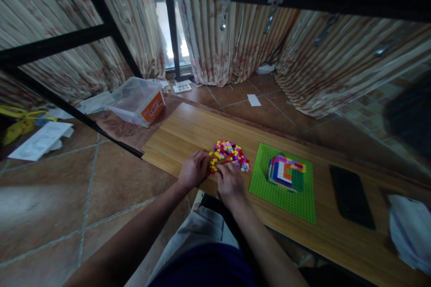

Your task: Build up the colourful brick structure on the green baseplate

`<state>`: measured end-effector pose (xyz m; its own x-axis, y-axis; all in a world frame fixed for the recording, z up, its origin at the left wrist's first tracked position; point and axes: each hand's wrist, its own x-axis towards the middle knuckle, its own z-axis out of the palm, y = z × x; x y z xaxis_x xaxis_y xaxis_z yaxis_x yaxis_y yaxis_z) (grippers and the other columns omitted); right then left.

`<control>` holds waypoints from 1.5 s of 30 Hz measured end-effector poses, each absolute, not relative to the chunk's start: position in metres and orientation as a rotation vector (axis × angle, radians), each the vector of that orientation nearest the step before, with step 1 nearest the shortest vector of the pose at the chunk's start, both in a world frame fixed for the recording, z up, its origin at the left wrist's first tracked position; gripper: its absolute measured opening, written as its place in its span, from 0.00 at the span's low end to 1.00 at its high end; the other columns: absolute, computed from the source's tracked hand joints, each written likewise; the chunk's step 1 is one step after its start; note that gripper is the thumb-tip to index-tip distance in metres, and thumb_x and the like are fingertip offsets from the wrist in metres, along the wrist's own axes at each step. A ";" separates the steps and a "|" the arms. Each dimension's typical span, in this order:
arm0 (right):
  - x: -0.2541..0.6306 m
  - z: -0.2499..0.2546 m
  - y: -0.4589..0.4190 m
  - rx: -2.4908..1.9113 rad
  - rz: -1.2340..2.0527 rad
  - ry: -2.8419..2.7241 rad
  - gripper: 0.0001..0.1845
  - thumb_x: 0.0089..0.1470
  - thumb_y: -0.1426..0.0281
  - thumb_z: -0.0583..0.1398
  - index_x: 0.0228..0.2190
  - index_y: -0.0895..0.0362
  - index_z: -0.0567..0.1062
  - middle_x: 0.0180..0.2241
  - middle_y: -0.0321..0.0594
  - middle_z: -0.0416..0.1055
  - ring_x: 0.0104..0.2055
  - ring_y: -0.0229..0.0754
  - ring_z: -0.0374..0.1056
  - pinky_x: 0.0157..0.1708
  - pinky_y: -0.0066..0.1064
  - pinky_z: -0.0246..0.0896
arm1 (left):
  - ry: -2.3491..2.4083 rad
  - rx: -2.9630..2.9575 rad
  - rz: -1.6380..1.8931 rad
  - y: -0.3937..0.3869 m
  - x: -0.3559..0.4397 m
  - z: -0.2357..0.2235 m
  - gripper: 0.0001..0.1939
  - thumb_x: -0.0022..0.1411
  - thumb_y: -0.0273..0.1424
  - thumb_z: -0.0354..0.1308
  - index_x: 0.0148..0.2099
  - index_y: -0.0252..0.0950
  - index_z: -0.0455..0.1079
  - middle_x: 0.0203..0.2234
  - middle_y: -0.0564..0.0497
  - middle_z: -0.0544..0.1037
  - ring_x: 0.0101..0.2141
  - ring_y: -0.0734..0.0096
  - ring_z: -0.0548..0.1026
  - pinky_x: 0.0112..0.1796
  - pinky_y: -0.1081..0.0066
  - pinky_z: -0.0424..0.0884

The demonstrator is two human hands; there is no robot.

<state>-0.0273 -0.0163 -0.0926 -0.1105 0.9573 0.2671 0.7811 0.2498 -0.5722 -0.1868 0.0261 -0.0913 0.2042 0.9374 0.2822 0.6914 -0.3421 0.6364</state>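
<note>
A heap of small coloured bricks [230, 152] lies on a long wooden board [188, 132]. My left hand [194, 169] rests at the heap's left edge with its fingers curled among the bricks. My right hand [229, 181] sits at the heap's near edge, fingers pinched over some yellow bricks. What each hand grips is too small to make out. To the right lies a green baseplate [296, 199] with a multicoloured block build [286, 172] on it, apart from both hands.
A black phone [352, 197] and a white cloth [411, 228] lie on the board's right end. A clear plastic box [136, 101] with an orange label sits on the tiled floor at the back left, with papers around it. Curtains and black bars stand behind.
</note>
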 end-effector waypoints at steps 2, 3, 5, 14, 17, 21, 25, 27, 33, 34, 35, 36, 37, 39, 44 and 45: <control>-0.029 -0.095 -0.015 -1.589 0.374 -1.925 0.10 0.59 0.71 0.55 0.38 0.56 0.77 0.37 0.45 0.71 0.42 0.48 0.67 0.43 0.37 0.62 | 1.524 2.110 0.922 0.026 -0.186 -0.092 0.09 0.68 0.29 0.48 0.41 0.38 0.70 0.35 0.48 0.77 0.37 0.69 0.76 0.40 0.70 0.71; -0.029 -0.096 -0.015 -1.593 0.372 -1.916 0.10 0.59 0.71 0.56 0.37 0.55 0.77 0.37 0.44 0.71 0.41 0.48 0.67 0.42 0.37 0.62 | 1.527 2.109 0.925 0.026 -0.186 -0.092 0.09 0.68 0.29 0.48 0.41 0.38 0.70 0.36 0.48 0.77 0.37 0.69 0.76 0.40 0.70 0.71; -0.028 -0.098 -0.015 -1.595 0.382 -1.899 0.09 0.59 0.71 0.56 0.35 0.55 0.77 0.36 0.43 0.71 0.40 0.46 0.67 0.41 0.35 0.62 | 1.527 2.107 0.921 0.026 -0.186 -0.093 0.09 0.68 0.29 0.49 0.41 0.37 0.70 0.35 0.48 0.77 0.37 0.69 0.76 0.40 0.70 0.71; -0.019 -0.082 -0.023 -1.524 0.552 -1.729 0.11 0.60 0.68 0.54 0.32 0.55 0.75 0.33 0.41 0.73 0.37 0.43 0.69 0.39 0.34 0.62 | 1.529 2.119 0.904 0.027 -0.186 -0.091 0.09 0.67 0.30 0.49 0.40 0.37 0.71 0.34 0.48 0.77 0.36 0.69 0.76 0.39 0.70 0.71; -0.011 -0.072 -0.029 -1.550 0.714 -1.523 0.09 0.59 0.65 0.56 0.33 0.54 0.75 0.31 0.38 0.75 0.33 0.41 0.71 0.38 0.33 0.64 | 1.532 2.114 0.916 0.027 -0.186 -0.090 0.09 0.67 0.30 0.49 0.40 0.38 0.71 0.35 0.48 0.78 0.36 0.69 0.76 0.38 0.71 0.71; 0.005 -0.057 -0.034 -1.511 0.932 -1.176 0.11 0.56 0.60 0.59 0.32 0.54 0.76 0.29 0.37 0.76 0.30 0.41 0.72 0.34 0.32 0.67 | 1.523 2.122 0.931 0.028 -0.187 -0.090 0.09 0.67 0.31 0.49 0.41 0.39 0.71 0.36 0.49 0.78 0.37 0.69 0.76 0.40 0.70 0.71; 0.025 -0.046 -0.036 -1.437 0.947 -1.004 0.12 0.51 0.59 0.63 0.31 0.56 0.76 0.27 0.37 0.76 0.28 0.40 0.72 0.32 0.32 0.68 | 1.532 2.121 0.922 0.029 -0.187 -0.089 0.10 0.67 0.32 0.49 0.41 0.39 0.71 0.36 0.49 0.78 0.37 0.68 0.77 0.39 0.70 0.71; 0.037 -0.044 -0.037 -1.458 0.887 -1.002 0.13 0.50 0.59 0.63 0.31 0.56 0.76 0.27 0.37 0.76 0.28 0.39 0.71 0.31 0.32 0.68 | 1.535 2.115 0.918 0.029 -0.187 -0.087 0.10 0.67 0.32 0.49 0.40 0.39 0.71 0.36 0.49 0.78 0.37 0.67 0.77 0.39 0.70 0.71; 0.089 -0.042 -0.040 -1.654 0.569 -1.037 0.15 0.51 0.58 0.62 0.35 0.56 0.78 0.34 0.42 0.78 0.33 0.43 0.73 0.36 0.36 0.69 | 1.526 2.110 0.896 0.029 -0.187 -0.085 0.10 0.67 0.33 0.48 0.40 0.39 0.71 0.35 0.49 0.78 0.36 0.67 0.76 0.39 0.69 0.71; 0.099 -0.041 -0.039 -1.705 0.483 -1.084 0.15 0.52 0.59 0.61 0.35 0.56 0.78 0.35 0.44 0.78 0.35 0.44 0.73 0.38 0.38 0.68 | 1.523 2.114 0.894 0.029 -0.187 -0.085 0.10 0.67 0.33 0.48 0.40 0.39 0.71 0.35 0.49 0.78 0.36 0.67 0.76 0.39 0.69 0.71; 0.108 -0.038 -0.038 -1.752 0.387 -1.147 0.15 0.53 0.59 0.60 0.35 0.56 0.78 0.37 0.45 0.78 0.36 0.45 0.73 0.39 0.38 0.68 | 1.523 2.118 0.891 0.029 -0.187 -0.085 0.10 0.67 0.33 0.48 0.40 0.39 0.71 0.35 0.49 0.78 0.36 0.67 0.76 0.39 0.69 0.71; 0.116 -0.036 -0.037 -1.790 0.293 -1.215 0.14 0.54 0.60 0.59 0.35 0.57 0.78 0.37 0.45 0.78 0.36 0.45 0.73 0.40 0.38 0.67 | 1.525 2.120 0.888 0.029 -0.187 -0.086 0.10 0.67 0.33 0.48 0.40 0.39 0.71 0.35 0.49 0.78 0.37 0.67 0.76 0.39 0.69 0.71; 0.123 -0.034 -0.035 -1.815 0.210 -1.281 0.14 0.55 0.61 0.58 0.34 0.57 0.79 0.37 0.46 0.77 0.36 0.45 0.73 0.40 0.38 0.67 | 1.528 2.120 0.888 0.029 -0.188 -0.087 0.10 0.67 0.33 0.48 0.40 0.39 0.71 0.35 0.49 0.78 0.37 0.67 0.76 0.39 0.69 0.71; 0.133 -0.032 -0.031 -1.850 0.084 -1.391 0.15 0.56 0.62 0.56 0.34 0.58 0.78 0.35 0.46 0.77 0.34 0.45 0.72 0.38 0.37 0.66 | 1.534 2.116 0.891 0.030 -0.188 -0.088 0.11 0.67 0.33 0.48 0.41 0.39 0.71 0.36 0.49 0.78 0.37 0.67 0.76 0.39 0.69 0.71; 0.138 -0.038 -0.024 -1.913 -0.029 -1.566 0.17 0.60 0.63 0.51 0.35 0.58 0.77 0.34 0.46 0.76 0.35 0.45 0.71 0.38 0.36 0.64 | 1.539 2.118 0.918 0.029 -0.188 -0.089 0.11 0.67 0.33 0.48 0.41 0.39 0.72 0.36 0.49 0.78 0.37 0.67 0.77 0.40 0.69 0.72; 0.137 -0.040 -0.023 -1.923 -0.035 -1.587 0.18 0.60 0.63 0.51 0.35 0.58 0.77 0.35 0.47 0.76 0.36 0.45 0.71 0.39 0.36 0.63 | 1.534 2.120 0.921 0.030 -0.188 -0.089 0.11 0.67 0.33 0.48 0.41 0.39 0.72 0.36 0.49 0.78 0.37 0.67 0.77 0.40 0.69 0.72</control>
